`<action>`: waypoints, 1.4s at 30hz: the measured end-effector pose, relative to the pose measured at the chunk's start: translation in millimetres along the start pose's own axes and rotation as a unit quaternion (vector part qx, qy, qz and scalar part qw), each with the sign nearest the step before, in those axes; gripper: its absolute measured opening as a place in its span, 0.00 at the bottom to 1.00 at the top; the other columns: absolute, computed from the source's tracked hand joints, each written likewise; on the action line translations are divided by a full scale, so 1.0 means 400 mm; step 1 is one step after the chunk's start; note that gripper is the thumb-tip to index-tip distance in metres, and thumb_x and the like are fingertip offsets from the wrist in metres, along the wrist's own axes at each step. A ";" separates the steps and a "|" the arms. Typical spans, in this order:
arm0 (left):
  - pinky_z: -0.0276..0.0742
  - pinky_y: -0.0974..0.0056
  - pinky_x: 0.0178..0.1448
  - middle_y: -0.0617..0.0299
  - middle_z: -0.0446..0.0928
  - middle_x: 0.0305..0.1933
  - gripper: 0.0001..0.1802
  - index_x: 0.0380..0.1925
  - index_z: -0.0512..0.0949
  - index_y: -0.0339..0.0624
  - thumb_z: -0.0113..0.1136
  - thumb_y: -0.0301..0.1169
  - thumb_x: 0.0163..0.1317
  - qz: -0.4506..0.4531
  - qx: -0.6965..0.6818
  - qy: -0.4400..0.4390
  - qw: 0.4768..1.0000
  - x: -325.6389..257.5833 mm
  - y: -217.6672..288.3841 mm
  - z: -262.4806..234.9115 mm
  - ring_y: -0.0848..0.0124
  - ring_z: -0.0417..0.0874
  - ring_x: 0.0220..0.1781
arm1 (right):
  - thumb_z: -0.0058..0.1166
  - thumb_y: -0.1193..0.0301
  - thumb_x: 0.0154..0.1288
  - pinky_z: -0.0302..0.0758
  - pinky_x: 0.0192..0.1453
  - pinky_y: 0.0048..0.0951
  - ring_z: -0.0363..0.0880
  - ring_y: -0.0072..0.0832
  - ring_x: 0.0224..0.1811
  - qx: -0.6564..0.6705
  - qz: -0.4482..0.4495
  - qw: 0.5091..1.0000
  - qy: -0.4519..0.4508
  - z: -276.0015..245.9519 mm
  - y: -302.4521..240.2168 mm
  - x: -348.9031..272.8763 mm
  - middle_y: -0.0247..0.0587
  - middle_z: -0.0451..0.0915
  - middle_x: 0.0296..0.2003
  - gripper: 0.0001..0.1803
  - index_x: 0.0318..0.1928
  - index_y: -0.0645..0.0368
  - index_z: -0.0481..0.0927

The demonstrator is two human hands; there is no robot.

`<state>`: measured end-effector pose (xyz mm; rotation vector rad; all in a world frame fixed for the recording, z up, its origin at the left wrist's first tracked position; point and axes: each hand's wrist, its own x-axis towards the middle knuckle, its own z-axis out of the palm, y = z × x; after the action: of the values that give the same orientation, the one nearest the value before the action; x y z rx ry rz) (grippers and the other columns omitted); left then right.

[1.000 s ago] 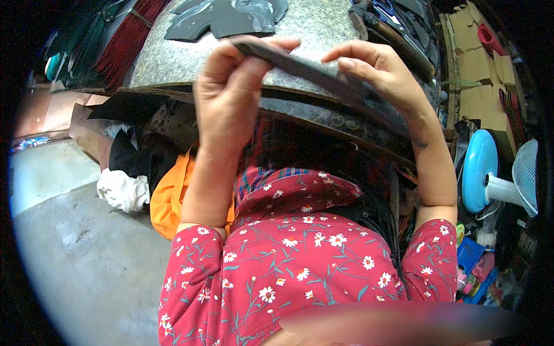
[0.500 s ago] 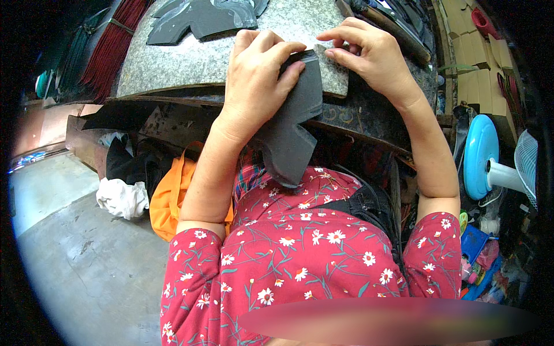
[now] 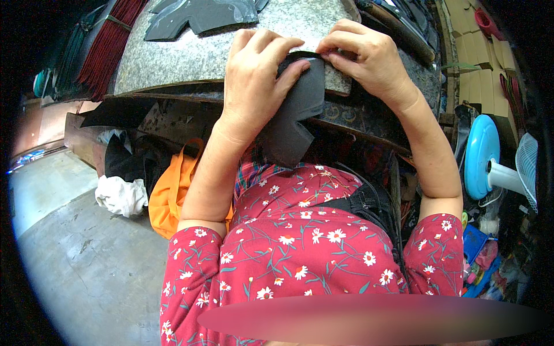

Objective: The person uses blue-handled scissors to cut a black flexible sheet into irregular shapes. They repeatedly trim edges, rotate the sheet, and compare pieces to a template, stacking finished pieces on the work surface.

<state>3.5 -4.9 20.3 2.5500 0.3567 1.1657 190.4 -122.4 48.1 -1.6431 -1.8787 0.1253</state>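
A dark grey cut sheet piece with a notched edge hangs over the front of the stone slab, down toward my lap. My left hand pinches its upper part between thumb and fingers. At its top right corner, my right hand has thumb and forefinger closed on the upper edge, where a narrow black strip shows. Beyond my left hand, more dark grey cut pieces, with whitish smears on top, lie on the slab.
Bundled dark red cords hang at the far left. An orange bag and a white crumpled bag sit below the bench. On the right are a blue-and-white fan, a dark rod-like tool and cardboard.
My right hand has come left and down and taken hold of the piece's top edge. The upper edge now bends over, and the piece's lower end has risen slightly.
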 end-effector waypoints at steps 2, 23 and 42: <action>0.73 0.56 0.50 0.65 0.78 0.35 0.08 0.34 0.85 0.51 0.72 0.35 0.53 0.035 0.016 -0.007 0.999 -0.002 -0.001 -0.001 0.59 0.76 0.43 | 0.63 0.79 0.58 0.79 0.39 0.26 0.83 0.29 0.34 -0.011 -0.011 1.000 0.000 -0.003 0.002 0.001 0.36 0.80 0.37 0.09 0.40 0.57 0.85; 0.71 0.52 0.55 0.63 0.78 0.40 0.18 0.41 0.84 0.50 0.72 0.44 0.52 0.033 0.075 -0.048 0.995 -0.017 0.019 -0.038 0.58 0.75 0.47 | 0.62 0.73 0.50 0.80 0.36 0.34 0.82 0.34 0.36 -0.233 -0.135 0.963 -0.004 -0.019 -0.041 -0.005 0.34 0.78 0.33 0.10 0.36 0.53 0.81; 0.69 0.54 0.51 0.57 0.78 0.35 0.17 0.40 0.79 0.40 0.73 0.28 0.51 -0.070 -0.034 -0.063 0.995 -0.025 0.051 -0.042 0.55 0.75 0.42 | 0.59 0.58 0.65 0.80 0.52 0.42 0.86 0.42 0.45 -0.290 0.266 0.917 0.059 -0.234 0.225 0.001 0.41 0.87 0.42 0.12 0.43 0.44 0.89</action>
<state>-13.8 -24.0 31.6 2.4795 0.4500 0.9458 315.6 -133.1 81.2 -2.4779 -1.3971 -0.3366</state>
